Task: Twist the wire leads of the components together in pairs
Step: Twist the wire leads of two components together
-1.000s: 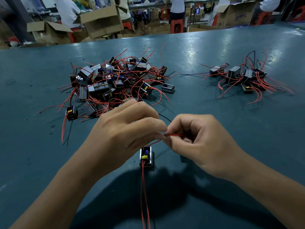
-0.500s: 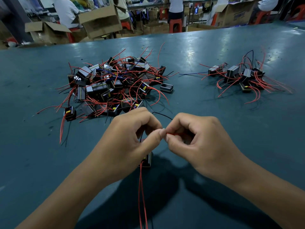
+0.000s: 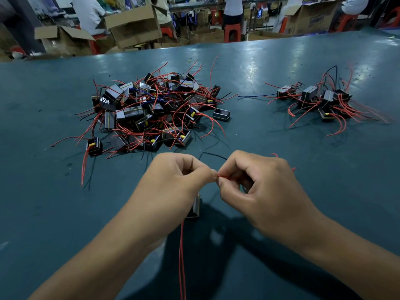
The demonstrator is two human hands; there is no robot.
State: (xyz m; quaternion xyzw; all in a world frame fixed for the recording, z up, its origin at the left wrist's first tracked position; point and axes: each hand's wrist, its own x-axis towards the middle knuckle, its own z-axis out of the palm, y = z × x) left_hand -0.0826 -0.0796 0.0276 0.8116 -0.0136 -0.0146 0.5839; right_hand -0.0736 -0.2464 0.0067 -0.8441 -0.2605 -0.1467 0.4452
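Comparing this moment with a second ago, we see our left hand has slid over the small black box-shaped component on the dull blue-green table, so only its pale edge shows now, where its yellow-marked top was plain before. Both hands have drawn closer, fingertips touching: the left thumb and forefinger are pressed together at the tips, and the right hand pinches the thin red wire leads just beside them. We judge the twist on this pair is under way, not finished. Two more red leads trail towards us, untwisted. The big tangled heap of black components waits beyond; a smaller heap lies far right.
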